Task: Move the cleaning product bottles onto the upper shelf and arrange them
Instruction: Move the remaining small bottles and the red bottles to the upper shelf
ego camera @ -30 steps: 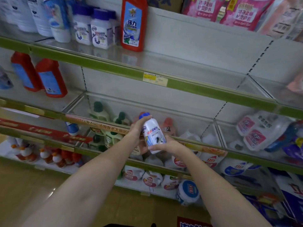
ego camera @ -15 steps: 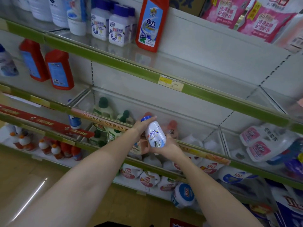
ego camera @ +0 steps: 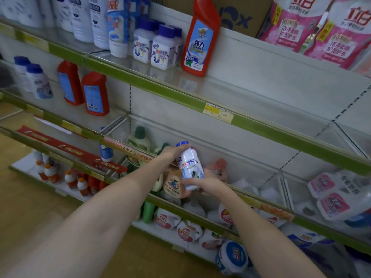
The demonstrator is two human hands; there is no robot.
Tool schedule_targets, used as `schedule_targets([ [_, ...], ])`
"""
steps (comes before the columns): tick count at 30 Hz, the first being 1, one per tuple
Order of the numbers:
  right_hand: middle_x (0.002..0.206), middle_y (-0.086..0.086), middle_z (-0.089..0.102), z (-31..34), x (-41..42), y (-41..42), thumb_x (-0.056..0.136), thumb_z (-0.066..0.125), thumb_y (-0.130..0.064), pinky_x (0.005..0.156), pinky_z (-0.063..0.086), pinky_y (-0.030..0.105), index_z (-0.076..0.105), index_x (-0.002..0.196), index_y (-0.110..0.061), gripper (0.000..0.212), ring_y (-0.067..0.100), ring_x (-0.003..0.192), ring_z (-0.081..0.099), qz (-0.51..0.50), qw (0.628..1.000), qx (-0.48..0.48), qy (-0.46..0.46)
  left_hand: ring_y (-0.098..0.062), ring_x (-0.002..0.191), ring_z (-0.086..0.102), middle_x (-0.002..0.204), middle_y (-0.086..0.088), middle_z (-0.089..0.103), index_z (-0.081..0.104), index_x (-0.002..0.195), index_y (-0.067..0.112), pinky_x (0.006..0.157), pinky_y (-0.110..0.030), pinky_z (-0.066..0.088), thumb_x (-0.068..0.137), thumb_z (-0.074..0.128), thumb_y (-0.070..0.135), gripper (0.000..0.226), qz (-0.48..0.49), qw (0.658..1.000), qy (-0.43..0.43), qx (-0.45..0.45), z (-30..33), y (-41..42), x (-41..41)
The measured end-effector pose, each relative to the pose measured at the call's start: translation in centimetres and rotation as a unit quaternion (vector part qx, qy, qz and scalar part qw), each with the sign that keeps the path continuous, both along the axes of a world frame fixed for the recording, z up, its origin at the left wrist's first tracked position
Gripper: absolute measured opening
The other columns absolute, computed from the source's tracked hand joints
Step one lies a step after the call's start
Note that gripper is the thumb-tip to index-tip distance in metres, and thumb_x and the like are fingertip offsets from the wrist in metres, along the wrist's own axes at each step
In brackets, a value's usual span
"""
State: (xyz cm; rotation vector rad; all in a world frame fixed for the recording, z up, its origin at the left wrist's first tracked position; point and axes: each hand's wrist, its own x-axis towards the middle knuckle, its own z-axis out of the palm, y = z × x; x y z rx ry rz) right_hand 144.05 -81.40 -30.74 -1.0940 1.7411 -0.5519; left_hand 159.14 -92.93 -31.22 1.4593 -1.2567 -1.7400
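Both hands are gripping 1 white bottle (ego camera: 189,167): left hand (ego camera: 172,152) curling at its cap, right hand (ego camera: 202,182) cupping its base. On the upper shelf (ego camera: 220,87), 1 red bottle (ego camera: 199,41) is standing beside 2 white bottles (ego camera: 153,48).

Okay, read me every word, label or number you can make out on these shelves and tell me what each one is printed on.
"强力": label of the red bottle on the upper shelf.
"立白": top of the pink refill bags, upper right.
"洁净" and "护衣": front of the same bags; the rest is blurred.
"法国": orange shelf strip.
White bottle held by both hands: label too blurred.
Yellow price tag: too small.
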Motion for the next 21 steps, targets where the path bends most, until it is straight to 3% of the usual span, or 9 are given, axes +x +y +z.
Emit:
schedule_targets([
  [3,0.098,-0.003,0.078,0.0,1.1,-1.6,0.047,0.099,-0.044,0.086,0.061,0.044,0.069,0.109,-0.025,0.071,0.018,0.091,0.076,0.037,0.998,-0.029,0.039,-0.025,0.068,0.071,0.087,-0.012,0.075,0.067,0.103,0.006,0.062,-0.032,0.057,0.065,0.08,0.064,0.071,-0.018,0.996,-0.023,-0.084,1.2,-0.6,2.5],
  [7,0.091,-0.001,0.077,1.7,4.5,-3.2,0.058,0.095,-0.033,0.078,0.061,0.038,0.065,0.101,-0.024,0.052,0.017,0.087,0.075,0.049,0.995,-0.077,0.031,-0.017,0.061,0.061,0.075,-0.003,0.067,0.07,0.091,0.007,0.058,-0.027,0.047,0.074,0.079,0.06,0.056,0.009,0.981,-0.064,-0.181,4.0,-1.6,6.1],
  [10,0.094,-0.006,0.077,3.6,8.0,-5.3,0.052,0.09,-0.043,0.085,0.062,0.044,0.068,0.109,-0.026,0.064,0.012,0.087,0.074,0.077,0.987,-0.137,0.016,-0.018,0.06,0.06,0.066,0.0,0.063,0.068,0.08,0.009,0.057,-0.031,0.045,0.072,0.078,0.059,0.051,0.072,0.965,-0.068,-0.244,7.3,-2.0,9.1],
  [13,0.103,-0.007,0.073,6.6,11.4,-7.3,0.059,0.092,-0.043,0.087,0.059,0.04,0.06,0.115,-0.027,0.066,0.013,0.094,0.07,0.092,0.977,-0.191,-0.003,-0.015,0.056,0.06,0.062,-0.004,0.065,0.068,0.077,0.003,0.053,-0.033,0.044,0.067,0.079,0.064,0.063,0.135,0.932,-0.072,-0.329,11.6,-2.3,12.0],
  [16,0.108,-0.004,0.068,9.5,13.6,-8.8,0.064,0.094,-0.035,0.083,0.056,0.034,0.052,0.12,-0.022,0.071,0.015,0.098,0.067,0.071,0.966,-0.245,-0.036,-0.009,0.056,0.062,0.06,0.005,0.067,0.067,0.07,0.012,0.054,-0.034,0.046,0.069,0.082,0.06,0.05,0.165,0.903,-0.077,-0.388,15.9,-2.5,13.7],
  [21,0.104,-0.01,0.075,13.6,15.2,-11.3,0.05,0.094,-0.051,0.074,0.055,0.025,0.063,0.119,-0.027,0.079,0.009,0.095,0.071,0.067,0.941,-0.33,-0.031,-0.013,0.075,0.069,0.076,0.006,0.07,0.067,0.079,0.021,0.071,-0.04,0.058,0.061,0.078,0.072,0.055,0.169,0.864,-0.103,-0.463,21.9,-2.9,14.1],
])
